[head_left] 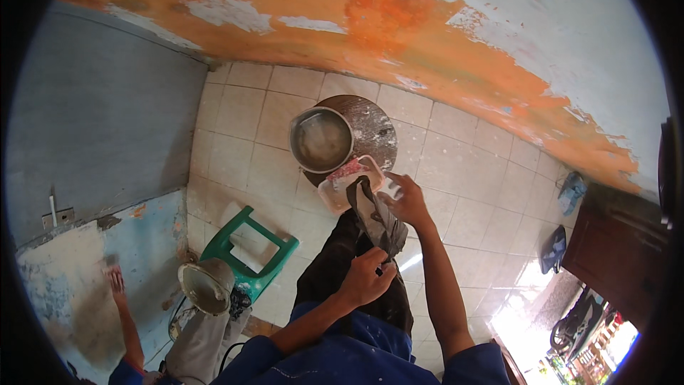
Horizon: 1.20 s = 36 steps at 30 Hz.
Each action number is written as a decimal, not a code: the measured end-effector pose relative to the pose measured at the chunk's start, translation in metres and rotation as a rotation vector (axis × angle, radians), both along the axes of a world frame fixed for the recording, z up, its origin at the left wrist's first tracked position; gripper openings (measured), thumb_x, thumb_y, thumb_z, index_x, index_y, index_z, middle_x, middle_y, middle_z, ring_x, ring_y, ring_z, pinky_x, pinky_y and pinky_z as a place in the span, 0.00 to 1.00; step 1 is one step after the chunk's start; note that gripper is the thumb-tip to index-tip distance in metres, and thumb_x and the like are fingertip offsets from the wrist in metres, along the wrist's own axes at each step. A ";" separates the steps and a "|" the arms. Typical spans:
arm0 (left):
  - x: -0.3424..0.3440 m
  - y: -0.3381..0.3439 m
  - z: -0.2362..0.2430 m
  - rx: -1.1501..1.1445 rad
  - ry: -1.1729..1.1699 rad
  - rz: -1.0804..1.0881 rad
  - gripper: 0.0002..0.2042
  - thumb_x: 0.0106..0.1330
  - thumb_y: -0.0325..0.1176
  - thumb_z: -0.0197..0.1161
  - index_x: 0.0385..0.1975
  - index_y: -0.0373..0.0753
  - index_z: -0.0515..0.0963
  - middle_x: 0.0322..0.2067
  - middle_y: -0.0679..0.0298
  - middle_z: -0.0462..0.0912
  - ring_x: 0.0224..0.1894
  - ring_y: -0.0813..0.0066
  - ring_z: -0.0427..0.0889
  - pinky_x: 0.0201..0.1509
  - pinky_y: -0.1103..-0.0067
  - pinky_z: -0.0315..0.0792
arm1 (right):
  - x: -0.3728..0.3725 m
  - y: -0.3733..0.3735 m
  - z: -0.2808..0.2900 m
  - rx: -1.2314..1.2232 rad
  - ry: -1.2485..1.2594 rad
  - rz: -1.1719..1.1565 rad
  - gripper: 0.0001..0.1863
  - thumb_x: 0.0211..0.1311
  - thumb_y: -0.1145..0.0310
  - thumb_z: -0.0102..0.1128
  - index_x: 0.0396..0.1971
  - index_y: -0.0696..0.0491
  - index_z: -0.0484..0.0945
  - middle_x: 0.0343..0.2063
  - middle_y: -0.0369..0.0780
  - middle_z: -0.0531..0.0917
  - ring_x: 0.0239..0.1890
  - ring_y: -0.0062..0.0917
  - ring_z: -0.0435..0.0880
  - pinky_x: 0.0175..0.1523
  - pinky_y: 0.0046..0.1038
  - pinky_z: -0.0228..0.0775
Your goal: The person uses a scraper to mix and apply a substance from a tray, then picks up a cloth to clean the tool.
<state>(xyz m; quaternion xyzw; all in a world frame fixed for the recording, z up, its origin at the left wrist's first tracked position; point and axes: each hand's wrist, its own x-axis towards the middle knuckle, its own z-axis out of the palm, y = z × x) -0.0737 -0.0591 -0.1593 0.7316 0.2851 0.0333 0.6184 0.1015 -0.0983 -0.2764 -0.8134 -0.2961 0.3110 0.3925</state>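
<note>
A dark grey plastic bag (pixel 375 219) hangs open in front of my body, its mouth toward the round wooden table. My left hand (pixel 369 275) is closed on the bag's gathered lower end. Bent at the bag's upper right side, my right hand (pixel 407 202) grips its edge, with fingertips close to a clear plastic tub (pixel 335 197). Red marks show on the tub, which sits tilted at the table's near edge, partly behind the bag. What the bag holds is hidden. On the table stands a metal pot (pixel 322 141) with pale, cloudy contents.
The round wooden table (pixel 374 128) is spattered white. At left are a green plastic stool (pixel 285 248), a bucket (pixel 206 286) and another person's hand (pixel 116 281) against the patchy wall. A brown cabinet (pixel 605 232) and dark shoes (pixel 553 249) lie at right.
</note>
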 end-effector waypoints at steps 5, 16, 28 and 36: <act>-0.003 -0.001 -0.004 0.035 -0.016 0.002 0.08 0.56 0.27 0.59 0.21 0.33 0.67 0.22 0.53 0.68 0.24 0.52 0.72 0.29 0.68 0.68 | -0.002 0.042 -0.019 -0.070 -0.021 0.254 0.22 0.48 0.69 0.67 0.47 0.53 0.79 0.38 0.49 0.81 0.38 0.48 0.81 0.46 0.40 0.74; -0.010 0.000 -0.011 0.010 -0.027 0.030 0.09 0.57 0.28 0.62 0.23 0.32 0.69 0.21 0.53 0.70 0.23 0.56 0.72 0.28 0.71 0.68 | -0.008 0.046 -0.025 -0.047 -0.080 0.239 0.24 0.48 0.70 0.66 0.49 0.54 0.75 0.45 0.52 0.75 0.49 0.49 0.77 0.50 0.43 0.72; -0.015 -0.002 -0.017 0.008 -0.024 0.015 0.09 0.57 0.28 0.62 0.22 0.33 0.69 0.21 0.53 0.69 0.23 0.55 0.72 0.28 0.71 0.68 | -0.013 0.032 -0.017 -0.012 -0.045 0.432 0.14 0.41 0.76 0.62 0.34 0.56 0.81 0.37 0.50 0.77 0.42 0.45 0.79 0.50 0.38 0.73; -0.018 -0.005 -0.019 -0.002 -0.015 0.020 0.10 0.56 0.28 0.62 0.21 0.33 0.68 0.21 0.53 0.69 0.23 0.52 0.72 0.28 0.69 0.68 | -0.027 0.001 0.015 -0.027 0.122 0.308 0.13 0.41 0.77 0.62 0.32 0.57 0.80 0.32 0.45 0.77 0.35 0.39 0.81 0.42 0.35 0.75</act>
